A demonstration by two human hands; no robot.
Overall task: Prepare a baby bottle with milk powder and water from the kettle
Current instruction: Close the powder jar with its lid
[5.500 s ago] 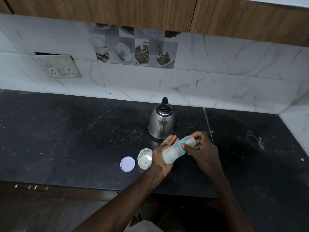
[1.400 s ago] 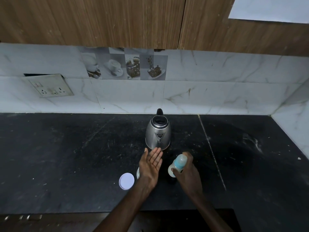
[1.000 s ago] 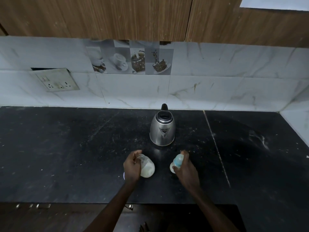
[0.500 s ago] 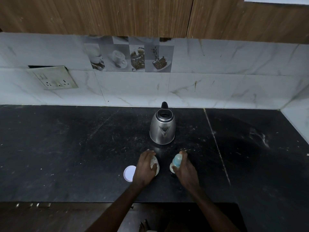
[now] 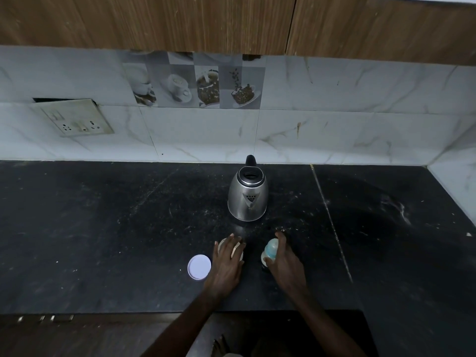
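gripping the baby bottle (image 5: pixel 271 249) upright with the right hand (image 5: pixel 284 258), just in front of the kettle (image 5: pixel 248 199) on the table (image 5: pixel 103 228). curling the left hand (image 5: pixel 226 261) over the powder jar (image 5: pixel 239 252), in front of the kettle and slightly left. leaving the white lid (image 5: pixel 199 267) lying flat, further left of the kettle.

Home kitchen, counter (image 5: pixel 103 228), kettle (image 5: pixel 247 199), backsplash tiles (image 5: pixel 334 119)

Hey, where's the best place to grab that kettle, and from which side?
Take the kettle by its black handle, which sticks up at the back, toward the wall. Its spout faces you, so reach round from behind.
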